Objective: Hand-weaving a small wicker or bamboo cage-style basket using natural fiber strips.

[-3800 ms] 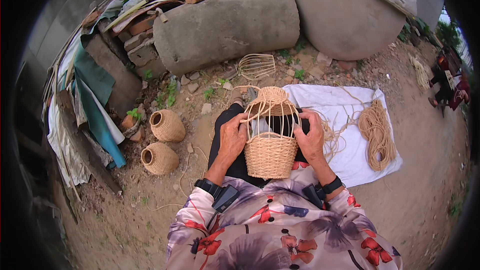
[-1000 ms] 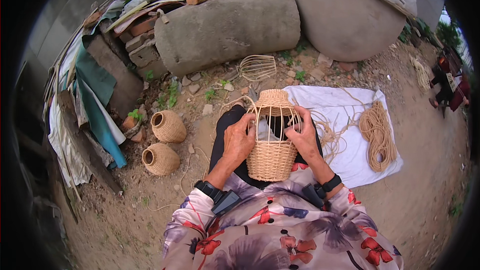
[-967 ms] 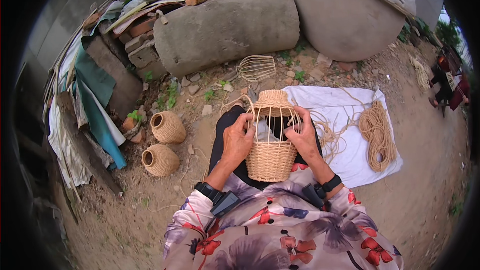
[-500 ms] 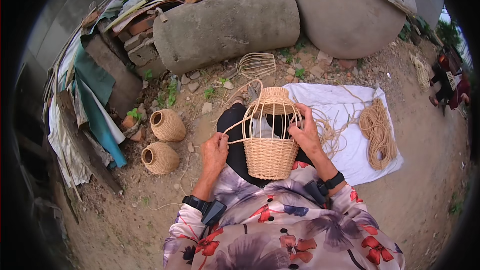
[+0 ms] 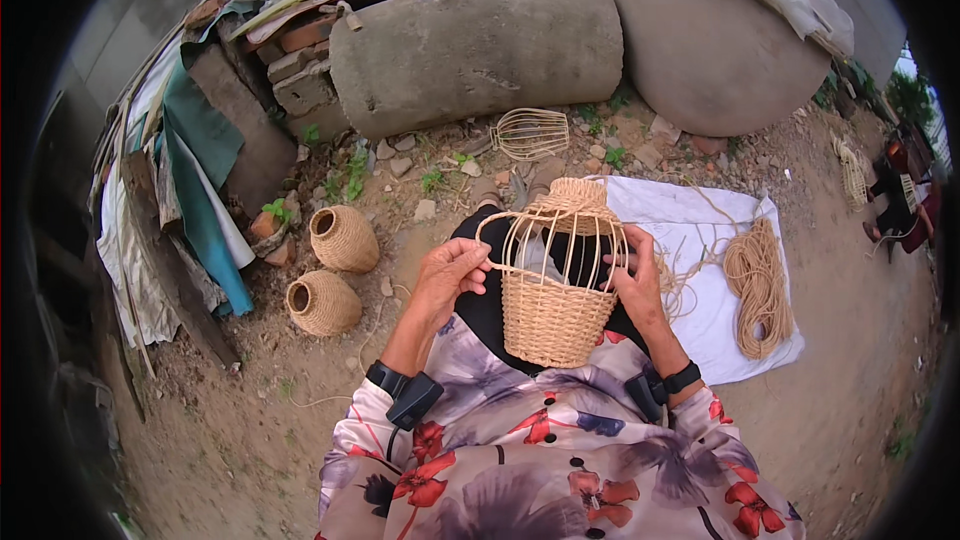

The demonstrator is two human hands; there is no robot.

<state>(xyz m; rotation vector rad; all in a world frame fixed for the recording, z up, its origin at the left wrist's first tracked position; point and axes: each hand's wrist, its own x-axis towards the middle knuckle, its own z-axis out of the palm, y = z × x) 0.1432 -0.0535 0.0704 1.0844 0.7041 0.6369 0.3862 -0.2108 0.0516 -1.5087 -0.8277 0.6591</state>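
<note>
A partly woven basket (image 5: 557, 322) rests between my knees, its lower half and its far rim woven, with bare upright ribs in between. My left hand (image 5: 450, 278) pinches a tan cord (image 5: 484, 237) just left of the basket; the cord loops up toward the ribs and also runs to the edge of the weave. On the basket's right side, my right hand (image 5: 637, 275) grips the ribs above the woven wall, with some fingers reaching in among them.
Two finished round baskets (image 5: 343, 238) lie at the left. A white cloth (image 5: 700, 202) at the right bears a coil of cord (image 5: 757, 290) and loose strands. Ahead are an unwoven basket frame (image 5: 531, 134) and a concrete cylinder (image 5: 480, 55). Another person (image 5: 905, 200) is at the far right.
My left hand has drawn nearer the basket and slid along the cord, making the loop smaller. The basket has tilted slightly. The whole view has shifted a little.
</note>
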